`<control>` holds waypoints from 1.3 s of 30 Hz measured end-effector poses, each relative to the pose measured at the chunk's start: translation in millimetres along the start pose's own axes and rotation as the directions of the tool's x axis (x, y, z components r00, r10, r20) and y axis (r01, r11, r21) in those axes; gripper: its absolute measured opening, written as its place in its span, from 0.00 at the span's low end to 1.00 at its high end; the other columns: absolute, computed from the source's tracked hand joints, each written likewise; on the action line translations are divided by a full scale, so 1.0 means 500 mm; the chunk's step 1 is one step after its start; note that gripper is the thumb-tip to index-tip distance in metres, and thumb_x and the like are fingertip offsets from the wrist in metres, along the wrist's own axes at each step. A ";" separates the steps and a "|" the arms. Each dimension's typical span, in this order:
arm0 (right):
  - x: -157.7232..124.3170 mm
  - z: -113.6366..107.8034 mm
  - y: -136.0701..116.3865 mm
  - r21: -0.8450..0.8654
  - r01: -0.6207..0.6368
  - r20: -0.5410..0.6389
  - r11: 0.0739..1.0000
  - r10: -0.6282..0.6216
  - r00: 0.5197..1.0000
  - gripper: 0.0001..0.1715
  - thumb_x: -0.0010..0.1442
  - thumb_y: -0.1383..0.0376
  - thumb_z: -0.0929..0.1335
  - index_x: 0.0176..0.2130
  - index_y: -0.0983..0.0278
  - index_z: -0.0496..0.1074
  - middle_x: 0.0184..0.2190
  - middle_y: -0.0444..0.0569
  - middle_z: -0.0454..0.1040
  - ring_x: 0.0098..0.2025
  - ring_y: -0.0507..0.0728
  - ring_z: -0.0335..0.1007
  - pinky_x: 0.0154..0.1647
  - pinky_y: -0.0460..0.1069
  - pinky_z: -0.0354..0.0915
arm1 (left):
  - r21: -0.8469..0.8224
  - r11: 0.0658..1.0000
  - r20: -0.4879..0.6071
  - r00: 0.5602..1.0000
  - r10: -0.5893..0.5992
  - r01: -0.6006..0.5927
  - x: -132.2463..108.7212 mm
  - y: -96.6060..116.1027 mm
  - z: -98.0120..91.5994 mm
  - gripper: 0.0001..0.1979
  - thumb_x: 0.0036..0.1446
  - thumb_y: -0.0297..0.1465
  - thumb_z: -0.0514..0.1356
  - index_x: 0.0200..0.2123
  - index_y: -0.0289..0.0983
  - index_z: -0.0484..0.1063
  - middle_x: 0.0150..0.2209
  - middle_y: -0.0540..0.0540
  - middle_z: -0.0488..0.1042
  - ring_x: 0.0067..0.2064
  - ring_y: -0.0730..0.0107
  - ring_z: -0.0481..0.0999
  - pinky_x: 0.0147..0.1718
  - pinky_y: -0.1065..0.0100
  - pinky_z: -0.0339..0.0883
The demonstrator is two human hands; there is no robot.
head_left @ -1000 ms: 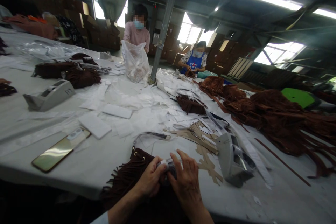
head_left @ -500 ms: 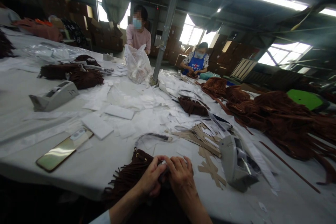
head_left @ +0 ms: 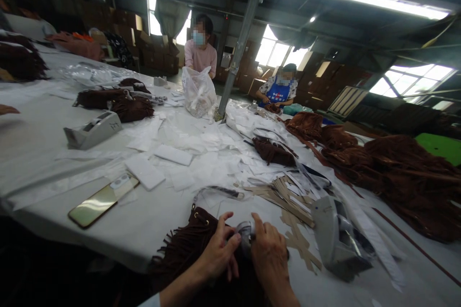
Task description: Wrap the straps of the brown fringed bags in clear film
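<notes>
A dark brown fringed suede bag (head_left: 183, 249) lies at the near edge of the white table (head_left: 43, 129). My left hand (head_left: 219, 254) rests on the bag with thumb and fingers pinched on a small wrapped metal part (head_left: 246, 231) at its top. My right hand (head_left: 269, 254) is closed over the same part from the right side. What the wrapping is made of I cannot tell.
A grey tape dispenser (head_left: 336, 240) stands just right of my hands, another (head_left: 93, 129) at left. A phone (head_left: 103, 200), white papers (head_left: 173, 154), tan card strips (head_left: 288, 196) and brown fringed bags (head_left: 396, 172) cover the table. Two persons (head_left: 200, 50) (head_left: 281, 88) work at the far side by a steel pole (head_left: 241, 43).
The view has shifted left and down a little. My hands stay together on the bag's top; the wrapped part now shows between my thumbs, having been covered half a second ago.
</notes>
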State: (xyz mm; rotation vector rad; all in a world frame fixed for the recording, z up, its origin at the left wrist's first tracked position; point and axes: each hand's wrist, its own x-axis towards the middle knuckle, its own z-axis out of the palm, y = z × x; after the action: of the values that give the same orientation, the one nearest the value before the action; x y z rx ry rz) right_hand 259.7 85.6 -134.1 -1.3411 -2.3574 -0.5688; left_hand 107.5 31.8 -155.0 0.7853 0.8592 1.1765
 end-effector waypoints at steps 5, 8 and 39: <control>0.014 0.015 0.092 -0.113 -0.268 0.006 0.957 0.271 0.963 0.24 0.59 0.65 0.63 0.55 0.70 0.65 0.30 0.55 0.69 0.33 0.65 0.66 0.31 0.54 0.57 | 0.151 0.980 -0.216 0.964 0.158 -0.127 0.006 0.039 -0.047 0.24 0.58 0.49 0.53 0.49 0.38 0.59 0.46 0.40 0.70 0.21 0.75 0.73 0.14 0.73 0.62; 0.012 0.030 0.111 -0.136 -0.283 0.014 0.950 0.287 0.958 0.25 0.62 0.59 0.62 0.55 0.68 0.65 0.37 0.59 0.70 0.38 0.67 0.67 0.34 0.56 0.61 | 0.389 0.911 -0.443 0.840 0.314 -0.136 0.027 0.082 -0.112 0.20 0.59 0.46 0.53 0.46 0.38 0.65 0.45 0.41 0.72 0.33 0.67 0.76 0.27 0.68 0.68; 0.040 -0.052 -0.109 0.787 -0.518 0.603 -0.335 0.240 0.760 0.26 0.58 0.44 0.66 0.36 0.65 0.71 0.30 0.48 0.75 0.30 0.56 0.71 0.30 0.49 0.69 | 0.628 0.686 0.174 0.925 0.337 -0.368 -0.086 0.153 -0.053 0.12 0.60 0.38 0.58 0.36 0.41 0.79 0.29 0.45 0.74 0.34 0.64 0.71 0.38 0.65 0.62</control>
State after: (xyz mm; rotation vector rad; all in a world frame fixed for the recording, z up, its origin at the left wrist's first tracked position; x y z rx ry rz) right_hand 205.9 61.5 -110.9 -1.0654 -1.1994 1.5210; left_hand 43.3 7.6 -94.1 1.6140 1.1344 1.1841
